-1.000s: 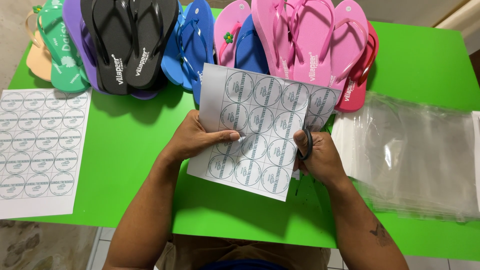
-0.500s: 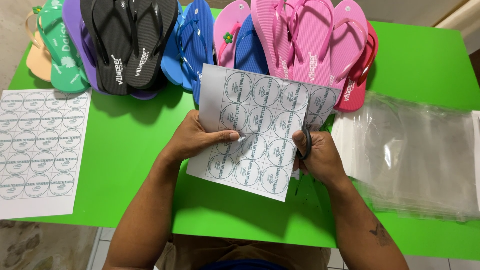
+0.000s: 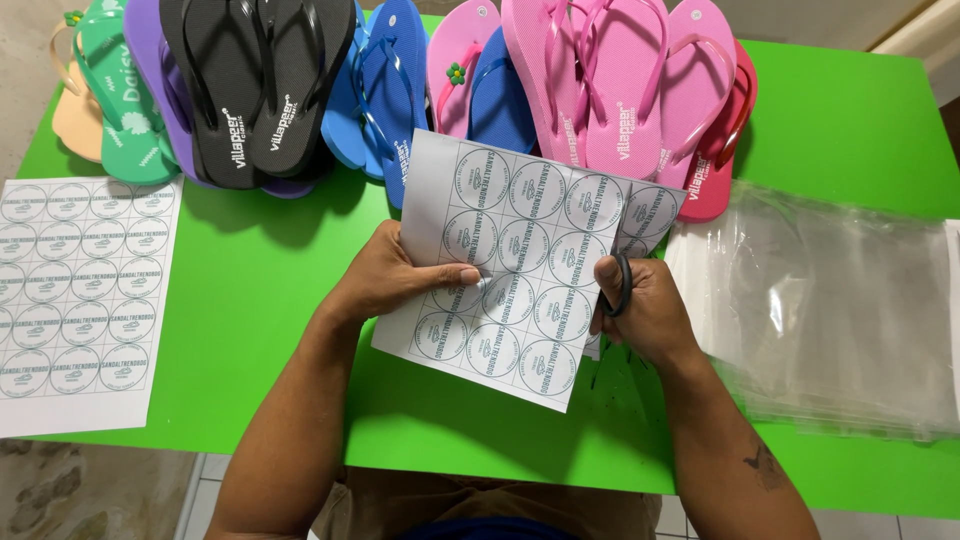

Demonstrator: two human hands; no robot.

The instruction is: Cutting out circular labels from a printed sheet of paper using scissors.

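Scissors (image 3: pixel 618 285) slightly shifted; sheet (image 3: pixel 520 260) between fingers (image 3: pixel 455 273)

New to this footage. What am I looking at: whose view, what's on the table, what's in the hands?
There is no machine here. The one view comes from a camera worn on a person's head, looking down at their own two bare arms over a green table.

The left hand pinches the edge of a sheet of round printed labels, held tilted above the table. The right hand grips black-handled scissors at the sheet's right edge; the blades are mostly hidden behind the paper.

On the table: a second label sheet lies flat at the left, a row of flip-flops in black, purple, green, blue, pink and red runs along the far edge, and a stack of clear plastic bags sits at the right.
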